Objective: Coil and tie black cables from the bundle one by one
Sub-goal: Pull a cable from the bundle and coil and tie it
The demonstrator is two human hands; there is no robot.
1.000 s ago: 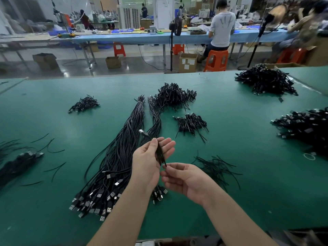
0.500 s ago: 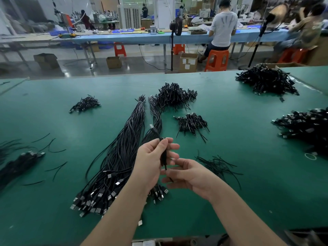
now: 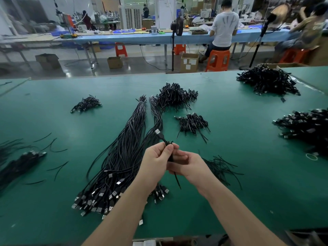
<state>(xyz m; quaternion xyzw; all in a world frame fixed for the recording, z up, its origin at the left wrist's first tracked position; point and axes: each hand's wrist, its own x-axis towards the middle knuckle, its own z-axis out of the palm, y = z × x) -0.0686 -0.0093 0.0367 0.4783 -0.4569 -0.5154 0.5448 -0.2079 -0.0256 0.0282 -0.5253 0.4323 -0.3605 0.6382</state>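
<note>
We hold a coiled black cable (image 3: pixel 170 153) upright between both hands, above the green felt-like mat (image 3: pixel 248 174) of the table. Our left hand (image 3: pixel 156 160) curls its fingers and thumb round the tight, narrow coil, and our right hand (image 3: pixel 188 167) pinches it from the other side, fingers folded in against the left. The cable's USB plug (image 3: pixel 158 132), a flat metal shell on a moulded black boot, sticks up out of the top of the coil, and a thin black tail (image 3: pixel 177 180) hangs below our hands. Just beyond and to the left lies the bundle (image 3: pixel 124 153), a long sheaf of smooth, glossy black cables with silvery rectangular plugs fanned out at the near end. Loose black twist ties (image 3: pixel 220 167), thin and wiry, lie scattered on the mat beside our right wrist. Further back sit two spiky heaps of tied cables (image 3: pixel 192 122), the larger heap (image 3: pixel 174 96) behind the smaller.
</note>
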